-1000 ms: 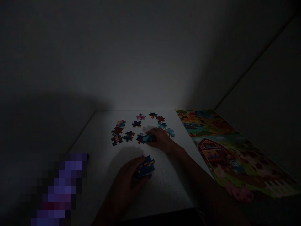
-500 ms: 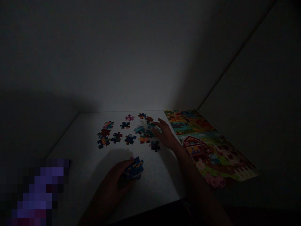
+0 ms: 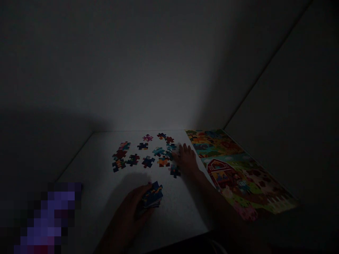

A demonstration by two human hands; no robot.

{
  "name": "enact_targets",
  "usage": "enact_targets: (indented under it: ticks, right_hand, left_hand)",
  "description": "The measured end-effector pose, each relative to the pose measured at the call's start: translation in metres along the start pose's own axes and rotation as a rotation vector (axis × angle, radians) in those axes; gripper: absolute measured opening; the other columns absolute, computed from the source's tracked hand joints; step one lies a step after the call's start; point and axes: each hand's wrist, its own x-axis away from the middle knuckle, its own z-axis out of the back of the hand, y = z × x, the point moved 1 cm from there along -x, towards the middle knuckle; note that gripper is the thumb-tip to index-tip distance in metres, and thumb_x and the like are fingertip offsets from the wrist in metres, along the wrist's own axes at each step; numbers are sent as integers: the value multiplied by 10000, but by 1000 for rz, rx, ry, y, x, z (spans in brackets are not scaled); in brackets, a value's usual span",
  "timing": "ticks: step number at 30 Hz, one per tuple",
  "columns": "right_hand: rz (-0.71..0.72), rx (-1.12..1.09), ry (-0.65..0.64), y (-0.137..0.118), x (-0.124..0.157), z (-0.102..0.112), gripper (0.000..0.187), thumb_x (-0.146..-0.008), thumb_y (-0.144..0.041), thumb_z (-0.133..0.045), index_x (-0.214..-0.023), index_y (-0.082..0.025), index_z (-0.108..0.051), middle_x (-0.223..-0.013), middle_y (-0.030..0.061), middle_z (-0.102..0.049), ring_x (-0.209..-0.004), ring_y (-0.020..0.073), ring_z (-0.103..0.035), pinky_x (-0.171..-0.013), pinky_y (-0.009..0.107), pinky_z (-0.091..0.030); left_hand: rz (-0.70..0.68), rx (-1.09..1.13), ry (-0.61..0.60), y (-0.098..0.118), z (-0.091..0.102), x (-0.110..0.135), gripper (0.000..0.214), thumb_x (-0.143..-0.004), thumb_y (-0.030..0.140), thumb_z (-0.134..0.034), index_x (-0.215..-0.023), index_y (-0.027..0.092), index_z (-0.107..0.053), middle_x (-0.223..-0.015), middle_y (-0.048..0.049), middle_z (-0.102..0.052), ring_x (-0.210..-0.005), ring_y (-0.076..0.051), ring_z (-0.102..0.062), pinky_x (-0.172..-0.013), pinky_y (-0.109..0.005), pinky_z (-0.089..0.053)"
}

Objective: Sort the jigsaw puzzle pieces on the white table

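My left hand (image 3: pixel 134 203) is wrapped round a stack of jigsaw puzzle pieces (image 3: pixel 153 194), the top one dark blue with a yellow-orange pattern. It holds them over the near part of the white table. Farther off, my right hand (image 3: pixel 186 160) is low at the right edge of the loose pieces, its fingers apart. Its thumb side is at a teal puzzle piece (image 3: pixel 168 154); whether they touch I cannot tell. Close by are an orange piece (image 3: pixel 163 162), a dark piece (image 3: pixel 174 171) and a light teal piece (image 3: pixel 158 151).
Several other pieces lie to the left, among them a brown-red piece (image 3: pixel 119 154) and a pink piece (image 3: pixel 147 138). A picture sheet with a red barn (image 3: pixel 218 167) covers the table's right side. White walls (image 3: pixel 148 88) rise behind. A blurred purple patch (image 3: pixel 50 215) is at lower left.
My right hand has lowered beside the teal pieces, its fingers now pointing farther away from me. My left hand still holds the stack. The whole view has shifted slightly.
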Motion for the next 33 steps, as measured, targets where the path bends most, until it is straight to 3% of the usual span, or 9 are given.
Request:
enact_targets:
  ticks: [3, 6, 9, 12, 16, 22, 27, 30, 33]
  right_hand:
    - [90, 5, -8, 0, -24, -1, 627, -997, -525, -336, -1528, -190, -326, -1603, 141, -262, -1488, 310, -203, -1186, 484, -186]
    - [12, 30, 56, 10, -32, -7, 593, -1004, -464, -352, -1493, -128, -382, -1573, 185, -310, -1469, 332, -246, -1174, 499, -212]
    - [-21, 26, 91, 24, -33, -8, 505, -1019, -301, -294, -1471, -110, -412, -1549, 173, -364, -1446, 301, -307, -1166, 468, -245]
    - [-6, -62, 115, 38, -37, -3, 492, -1001, -201, -254, -1441, -105, -453, -1507, 158, -438, -1402, 254, -393, -1147, 402, -296]
    - [-13, -241, 179, 42, -38, -1, 491, -997, -246, -267, -1402, -85, -492, -1448, 161, -509, -1338, 226, -480, -1122, 352, -345]
    - [-103, -239, 187, 17, -1, -13, 672, -976, -478, -383, -1478, -32, -376, -1540, 230, -350, -1455, 308, -293, -1185, 440, -225]
    - [-123, -106, 98, -4, 38, -15, 855, -907, -696, -394, -1539, -129, -295, -1609, 222, -174, -1494, 396, -95, -1173, 588, -70]
    - [-83, -53, 40, -11, 38, -14, 904, -860, -786, -356, -1541, -194, -305, -1618, 205, -159, -1493, 414, -60, -1145, 638, -16]
    - [-153, -33, 32, -18, 14, -13, 921, -870, -783, -317, -1549, -163, -278, -1613, 218, -164, -1492, 416, -65, -1140, 642, -19]
  left_hand:
    - [25, -29, -8, -3, 0, 0, 488, -837, 360, -618, -1322, 341, -561, -1356, -40, -606, -1194, -266, -612, -1011, -464, -511]
    - [42, -44, -17, -6, -1, 1, 487, -838, 383, -619, -1321, 346, -563, -1350, -39, -611, -1186, -270, -617, -1000, -473, -517]
    - [66, -38, -15, -6, -1, 2, 476, -842, 390, -610, -1314, 351, -569, -1345, -32, -616, -1180, -272, -622, -993, -473, -523]
    - [91, -23, -16, -4, 1, 3, 466, -837, 386, -611, -1301, 364, -577, -1334, -22, -623, -1172, -277, -626, -990, -470, -526]
    - [95, 10, -38, -1, 2, 1, 500, -822, 389, -626, -1316, 360, -556, -1372, -33, -592, -1225, -294, -586, -1036, -496, -485]
    - [188, 132, 93, 14, -9, 0, 787, -729, 378, -693, -1438, 235, -384, -1448, -138, -474, -1299, -336, -508, -1078, -542, -426]
    - [184, 214, 204, 33, -20, -2, 691, -853, 452, -579, -1459, 237, -328, -1491, -136, -401, -1361, -320, -440, -1080, -510, -433]
    - [140, 216, 244, 37, -26, -1, 593, -923, 463, -487, -1451, 230, -351, -1486, -132, -415, -1378, -305, -419, -1112, -511, -396]
    - [103, 187, 335, 28, -23, -4, 522, -972, 446, -406, -1442, 220, -372, -1498, -119, -412, -1408, -273, -378, -1157, -490, -340]
